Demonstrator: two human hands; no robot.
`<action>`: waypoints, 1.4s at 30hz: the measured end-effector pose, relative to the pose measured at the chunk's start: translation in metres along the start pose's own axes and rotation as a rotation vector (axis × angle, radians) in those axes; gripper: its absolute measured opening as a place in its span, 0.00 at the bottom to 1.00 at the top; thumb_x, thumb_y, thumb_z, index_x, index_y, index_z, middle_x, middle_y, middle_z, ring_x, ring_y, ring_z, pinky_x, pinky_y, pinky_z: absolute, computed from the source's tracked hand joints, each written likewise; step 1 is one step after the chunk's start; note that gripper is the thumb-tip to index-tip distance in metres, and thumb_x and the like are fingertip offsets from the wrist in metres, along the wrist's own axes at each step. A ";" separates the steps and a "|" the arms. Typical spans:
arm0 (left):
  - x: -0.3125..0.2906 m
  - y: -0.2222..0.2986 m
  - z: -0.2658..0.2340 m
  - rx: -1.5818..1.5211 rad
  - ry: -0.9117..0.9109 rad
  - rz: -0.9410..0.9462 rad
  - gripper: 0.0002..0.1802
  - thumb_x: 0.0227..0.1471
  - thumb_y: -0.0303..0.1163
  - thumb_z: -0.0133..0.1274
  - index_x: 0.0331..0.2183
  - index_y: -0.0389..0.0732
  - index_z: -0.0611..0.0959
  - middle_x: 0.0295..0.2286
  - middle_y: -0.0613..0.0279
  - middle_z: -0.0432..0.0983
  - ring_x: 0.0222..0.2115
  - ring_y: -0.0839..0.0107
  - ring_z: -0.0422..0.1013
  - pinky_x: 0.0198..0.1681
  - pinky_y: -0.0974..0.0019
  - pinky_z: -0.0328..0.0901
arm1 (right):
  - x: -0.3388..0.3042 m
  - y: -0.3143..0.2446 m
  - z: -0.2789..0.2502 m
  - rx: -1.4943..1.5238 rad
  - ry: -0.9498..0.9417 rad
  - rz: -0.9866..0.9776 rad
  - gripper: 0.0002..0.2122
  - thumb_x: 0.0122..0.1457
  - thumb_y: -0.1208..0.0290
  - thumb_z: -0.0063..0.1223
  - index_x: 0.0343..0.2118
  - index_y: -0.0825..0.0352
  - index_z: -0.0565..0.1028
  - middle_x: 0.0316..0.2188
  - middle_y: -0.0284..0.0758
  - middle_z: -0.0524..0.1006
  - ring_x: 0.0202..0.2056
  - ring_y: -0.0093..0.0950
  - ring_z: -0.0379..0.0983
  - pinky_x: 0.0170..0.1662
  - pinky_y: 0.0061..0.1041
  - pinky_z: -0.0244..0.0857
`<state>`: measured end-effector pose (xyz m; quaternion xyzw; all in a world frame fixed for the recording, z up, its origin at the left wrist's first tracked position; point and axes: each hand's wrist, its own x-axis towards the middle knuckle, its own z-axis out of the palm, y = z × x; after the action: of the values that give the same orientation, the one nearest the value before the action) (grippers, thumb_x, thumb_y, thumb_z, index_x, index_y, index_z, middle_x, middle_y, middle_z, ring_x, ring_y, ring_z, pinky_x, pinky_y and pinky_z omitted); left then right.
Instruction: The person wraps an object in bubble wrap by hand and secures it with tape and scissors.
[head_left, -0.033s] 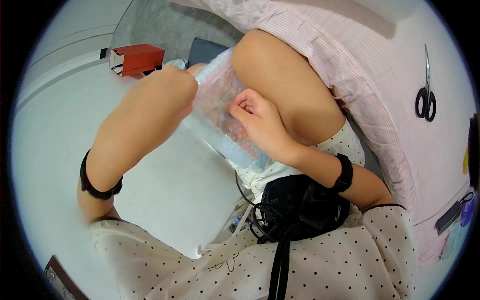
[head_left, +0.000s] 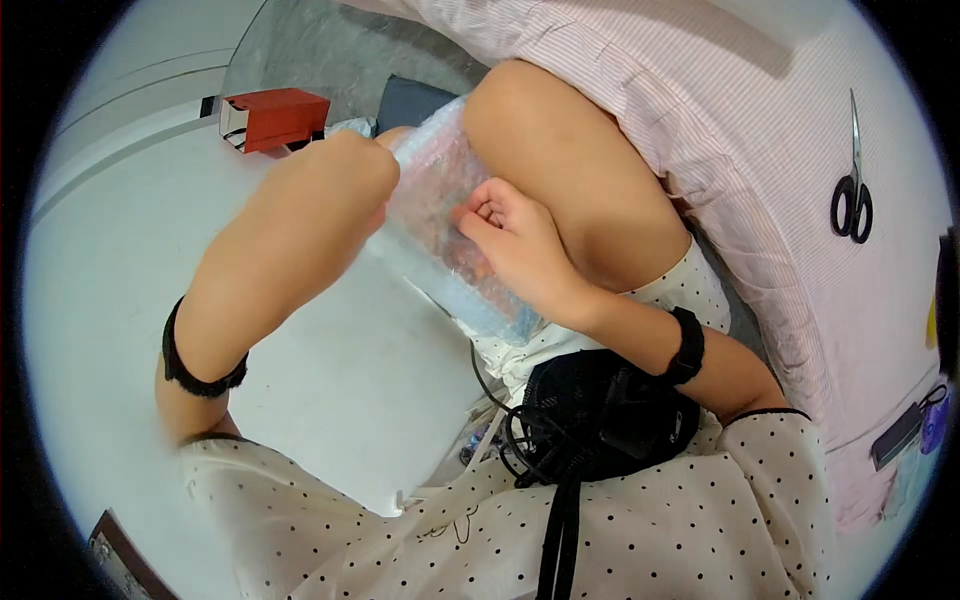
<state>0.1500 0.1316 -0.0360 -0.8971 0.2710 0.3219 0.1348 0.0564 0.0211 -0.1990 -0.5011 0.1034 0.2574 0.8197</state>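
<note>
A bundle in clear bubble wrap point(head_left: 430, 205) lies slanted by my bare thigh, with pinkish and orange patches showing through. Over its left edge is my left hand point(head_left: 355, 165), back turned up; its fingers are hidden beneath, so its grip does not show. My right hand point(head_left: 515, 235) rests against the middle of the wrap. Its fingers are curled, and the thumb and forefinger pinch together at the wrap's surface. What exactly lies between those fingertips is too small to see clearly.
A white tabletop point(head_left: 340, 400) spreads on the left, with a red box point(head_left: 285, 118) at its far edge. Black-handled scissors point(head_left: 853, 190) lie on the pink striped bedding point(head_left: 770, 130) to the right. In my lap sits a black pouch-like item point(head_left: 600, 410) with cords.
My left hand and forearm have shifted very slightly to the right. The right hand and the bubble wrap look the same.
</note>
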 end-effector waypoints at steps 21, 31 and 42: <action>-0.003 -0.030 0.009 -0.335 0.147 0.150 0.15 0.41 0.24 0.59 0.33 0.39 0.72 0.23 0.54 0.73 0.26 0.61 0.71 0.28 0.64 0.64 | 0.013 -0.005 -0.004 -0.951 -0.263 -1.056 0.17 0.53 0.75 0.43 0.47 0.72 0.68 0.56 0.41 0.64 0.58 0.36 0.58 0.57 0.35 0.55; -0.023 -0.058 -0.005 -0.293 0.107 -0.091 0.15 0.41 0.28 0.62 0.30 0.36 0.73 0.18 0.63 0.67 0.20 0.76 0.64 0.22 0.71 0.59 | 0.013 -0.014 -0.008 -0.967 -0.377 -1.017 0.19 0.55 0.74 0.40 0.51 0.72 0.65 0.58 0.44 0.61 0.60 0.41 0.56 0.61 0.39 0.49; -0.040 -0.077 0.056 -0.782 0.408 -0.093 0.11 0.42 0.29 0.63 0.25 0.36 0.77 0.23 0.66 0.72 0.25 0.79 0.67 0.28 0.74 0.63 | 0.011 -0.026 -0.001 -1.076 -0.342 -0.941 0.23 0.53 0.78 0.41 0.55 0.70 0.65 0.57 0.41 0.64 0.59 0.37 0.59 0.59 0.36 0.53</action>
<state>0.1399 0.2333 -0.0471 -0.9371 0.1091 0.2100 -0.2566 0.0791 0.0139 -0.1844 -0.7784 -0.3927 -0.0320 0.4888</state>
